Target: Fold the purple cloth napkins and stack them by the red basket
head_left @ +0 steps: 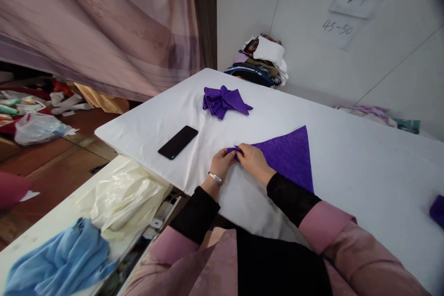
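A purple cloth napkin (287, 152) lies folded into a triangle on the white table (364, 171). My left hand (222, 163) and my right hand (252, 161) both pinch its near-left corner, fingers closed on the fabric. A silver bracelet sits on my left wrist. Farther back lies a second purple napkin (225, 101), folded into a bow-like shape. A black phone (178, 142) rests face up to the left of my hands.
A pile of folded cloths (260, 62) sits at the table's far corner by the wall. Another purple piece (437, 210) shows at the right edge. On a lower table to the left lie a blue cloth (58, 259) and clear plastic (125, 194). A pink curtain hangs behind.
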Tool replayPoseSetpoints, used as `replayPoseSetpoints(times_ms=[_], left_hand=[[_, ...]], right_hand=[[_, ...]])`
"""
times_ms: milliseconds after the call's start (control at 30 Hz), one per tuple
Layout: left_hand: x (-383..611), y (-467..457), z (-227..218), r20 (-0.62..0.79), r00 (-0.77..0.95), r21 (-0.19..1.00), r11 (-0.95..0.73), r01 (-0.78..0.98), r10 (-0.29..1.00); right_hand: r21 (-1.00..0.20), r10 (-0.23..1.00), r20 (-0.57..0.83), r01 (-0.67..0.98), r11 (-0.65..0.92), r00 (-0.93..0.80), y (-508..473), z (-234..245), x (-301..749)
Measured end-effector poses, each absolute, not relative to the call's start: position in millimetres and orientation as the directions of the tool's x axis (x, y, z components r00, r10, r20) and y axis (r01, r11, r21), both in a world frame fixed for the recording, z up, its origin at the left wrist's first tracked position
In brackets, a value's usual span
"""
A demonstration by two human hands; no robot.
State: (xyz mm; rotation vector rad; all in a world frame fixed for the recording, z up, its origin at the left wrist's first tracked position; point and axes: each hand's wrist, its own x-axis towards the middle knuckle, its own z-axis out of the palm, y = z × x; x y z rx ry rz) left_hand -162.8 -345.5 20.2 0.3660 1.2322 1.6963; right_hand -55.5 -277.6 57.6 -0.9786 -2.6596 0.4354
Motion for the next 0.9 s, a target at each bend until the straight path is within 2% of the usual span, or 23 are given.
replayPoseSetpoints(times_ms=[167, 500, 633, 733, 800, 900], left_hand=[[-163, -345, 22, -0.307, -0.492, 0.845, -0.005, -0.535, 0.815], [-161, -347, 24, -0.27, -0.493, 0.863, -0.019, -0.505, 0.827], [-160, -349, 26, -0.236, -0.475, 0.877, -0.024, -0.479, 0.848], [-160, -349, 26, -0.217, -0.452, 0.89, -0.014, -0.456, 0.865], [-159, -349, 27, -0.22, -0.447, 0.893, -0.005, -0.449, 0.867], [-159, -349, 27, -0.229, -0.46, 0.892, -0.005, -0.453, 0.858]], right_hand=[[-0.417, 0.644, 0.202, 0.53, 0.738, -0.738, -277, 54, -54], [-0.612, 0.645, 0.216, 0.413, 0.674, -0.733, -274, 50, -52], [-0.74, 0.648, 0.183, 0.33, 0.586, -0.739, -272, 47, -48], [-0.833, 0.672, 0.09, 0.315, 0.455, -0.735, -268, 44, -46], [-0.869, 0.68, 0.041, 0.311, 0.386, -0.732, -265, 43, -45], [-0.886, 0.674, 0.041, 0.285, 0.366, -0.738, -261, 43, -45]])
